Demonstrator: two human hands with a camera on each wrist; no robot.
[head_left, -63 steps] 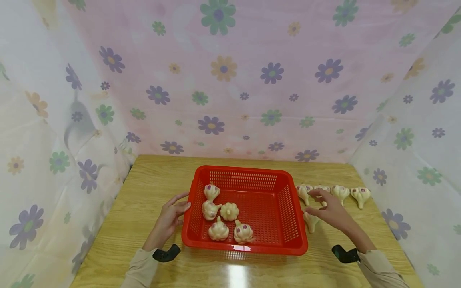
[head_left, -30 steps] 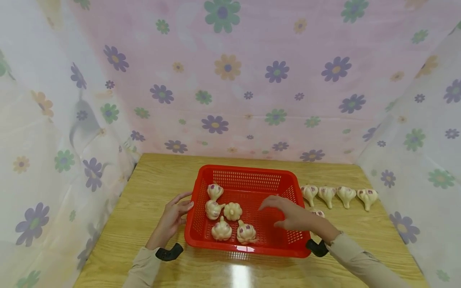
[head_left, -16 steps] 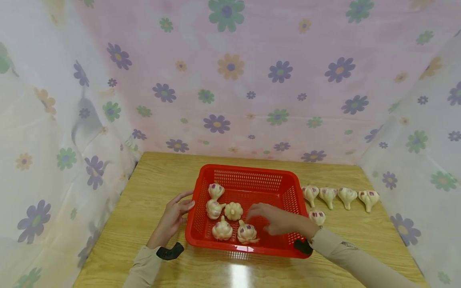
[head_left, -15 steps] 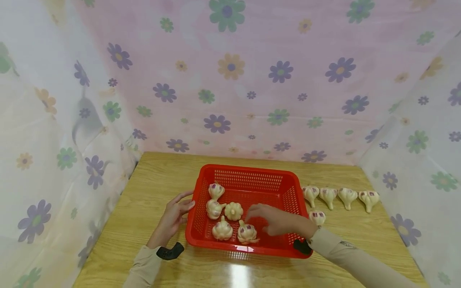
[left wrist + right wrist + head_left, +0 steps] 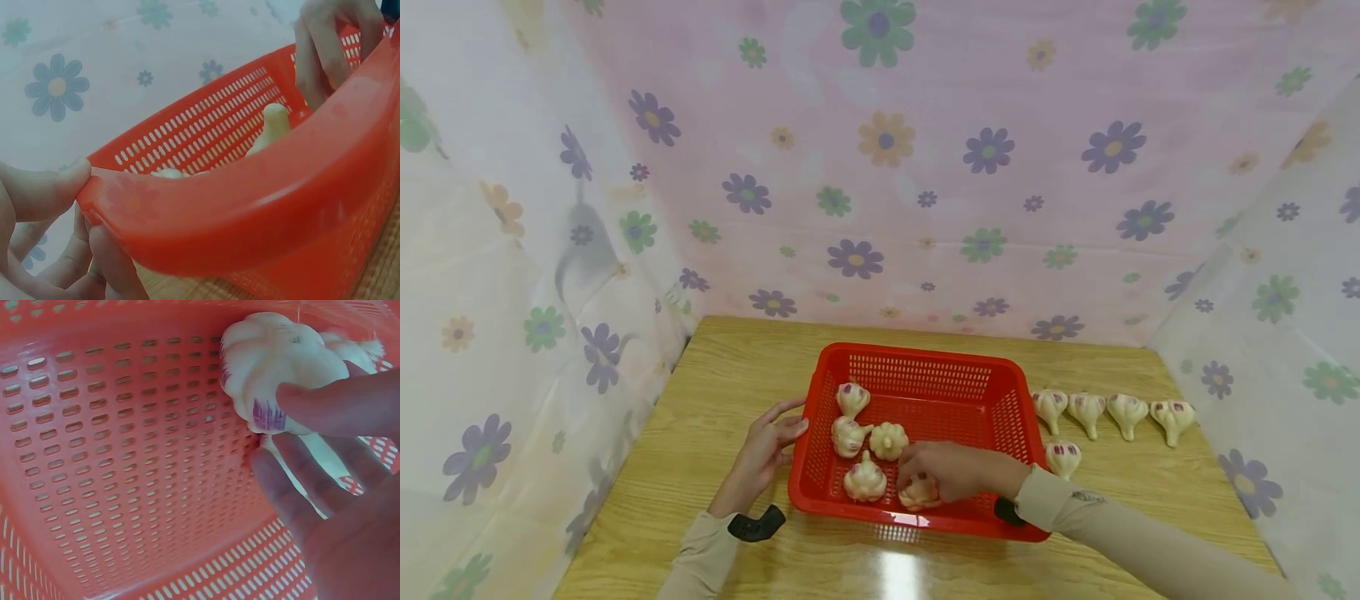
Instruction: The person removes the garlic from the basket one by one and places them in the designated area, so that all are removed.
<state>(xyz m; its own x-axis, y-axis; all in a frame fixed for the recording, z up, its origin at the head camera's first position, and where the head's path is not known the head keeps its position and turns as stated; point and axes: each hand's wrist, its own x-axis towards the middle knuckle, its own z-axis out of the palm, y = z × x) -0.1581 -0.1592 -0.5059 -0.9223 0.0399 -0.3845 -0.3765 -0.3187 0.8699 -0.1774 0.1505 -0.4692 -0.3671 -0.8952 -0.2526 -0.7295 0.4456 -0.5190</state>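
In the head view a red plastic basket (image 5: 955,417) with slotted walls stands on the table. My left hand (image 5: 760,454) grips its left rim, thumb on top and fingers underneath, as the left wrist view shows on the rim (image 5: 219,225). Inside the basket my right hand (image 5: 951,468) holds a garlic bulb (image 5: 917,493) near the front wall. The right wrist view shows the thumb against this purple-streaked bulb (image 5: 269,369), with fingers curled at its lower side. Several other garlic bulbs, among them a front one (image 5: 865,480), lie in the basket's left half.
Right of the basket, a row of garlic bulbs (image 5: 1127,414) lies on the wooden table (image 5: 737,358), necks toward me. One more bulb (image 5: 1063,457) sits in front of them, close to the basket. Flowered cloth (image 5: 925,225) hangs behind and at both sides.
My right hand has moved left from above the table bulbs into the basket and now grips the front bulb there. My left hand keeps its place on the rim.
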